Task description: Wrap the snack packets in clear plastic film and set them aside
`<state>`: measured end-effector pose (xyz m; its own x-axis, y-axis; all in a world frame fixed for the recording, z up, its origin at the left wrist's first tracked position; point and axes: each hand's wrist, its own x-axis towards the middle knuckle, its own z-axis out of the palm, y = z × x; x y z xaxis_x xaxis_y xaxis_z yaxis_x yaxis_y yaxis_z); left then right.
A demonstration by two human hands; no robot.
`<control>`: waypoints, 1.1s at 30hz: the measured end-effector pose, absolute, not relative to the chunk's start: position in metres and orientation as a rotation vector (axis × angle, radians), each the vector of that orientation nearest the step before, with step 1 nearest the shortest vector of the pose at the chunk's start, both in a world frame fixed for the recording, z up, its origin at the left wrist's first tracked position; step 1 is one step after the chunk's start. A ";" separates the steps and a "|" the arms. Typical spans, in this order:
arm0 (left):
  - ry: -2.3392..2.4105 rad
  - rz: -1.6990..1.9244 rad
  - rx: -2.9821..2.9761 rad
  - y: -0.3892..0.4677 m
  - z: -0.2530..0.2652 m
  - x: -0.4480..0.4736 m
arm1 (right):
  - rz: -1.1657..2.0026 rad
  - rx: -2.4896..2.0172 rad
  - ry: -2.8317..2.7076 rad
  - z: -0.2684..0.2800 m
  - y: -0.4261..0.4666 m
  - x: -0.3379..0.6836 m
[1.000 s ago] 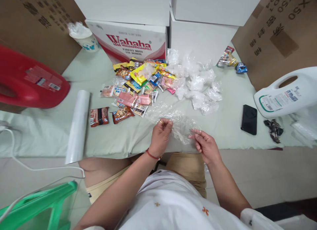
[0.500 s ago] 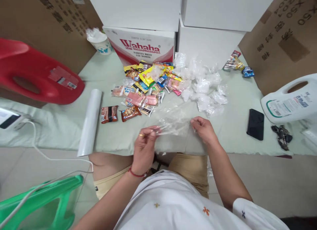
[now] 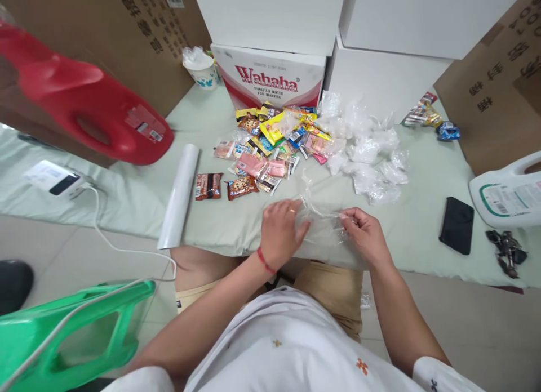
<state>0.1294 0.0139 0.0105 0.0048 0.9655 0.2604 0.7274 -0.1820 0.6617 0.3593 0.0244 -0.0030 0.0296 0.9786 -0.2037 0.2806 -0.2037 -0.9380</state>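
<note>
A clear plastic bag [image 3: 323,226] is spread at the front edge of the table. My right hand [image 3: 364,234] pinches its right side between thumb and fingers. At the bag's left side is my left hand [image 3: 281,231], back up, with the thumb held apart from the fingers; the fingertips touch or overlap the film. Just beyond lie wrapped snacks: a brown cookie packet [image 3: 242,187], a dark red packet [image 3: 208,186] and a pink-wrapped snack [image 3: 252,165]. Behind my right hand is a heap of crumpled clear bags [image 3: 372,150].
A white roll [image 3: 179,197] lies left of the snacks, near a red jug [image 3: 101,113] and a white device [image 3: 54,178] with a cable. The Wahaba-style printed carton [image 3: 274,79] stands behind. On the right are a black phone [image 3: 456,225], keys [image 3: 507,251] and a white bottle [image 3: 513,192].
My left hand has let go of its pinch on the bag and turned back up, thumb apart. My right hand keeps hold. The view has shifted left, so table things appear farther right.
</note>
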 end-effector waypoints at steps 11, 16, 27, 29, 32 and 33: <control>1.685 1.105 1.243 0.024 -0.015 0.102 | 1.303 -1.621 -1.731 -0.005 -0.001 0.432; 1.683 1.095 1.243 0.012 -0.019 0.119 | 0.763 -1.328 -2.329 0.008 0.022 0.382; 1.566 1.047 0.889 0.003 -0.021 0.094 | 1.174 -1.451 -1.531 -0.011 0.057 0.368; 1.535 1.023 0.803 0.000 -0.024 0.093 | 1.051 -1.387 -1.726 -0.004 0.052 0.369; 1.513 1.012 0.736 0.001 -0.026 0.096 | 0.797 -1.147 -2.218 -0.001 0.037 0.355; 1.510 1.007 0.729 0.002 -0.026 0.097 | 0.712 -1.093 -2.344 -0.003 0.032 0.349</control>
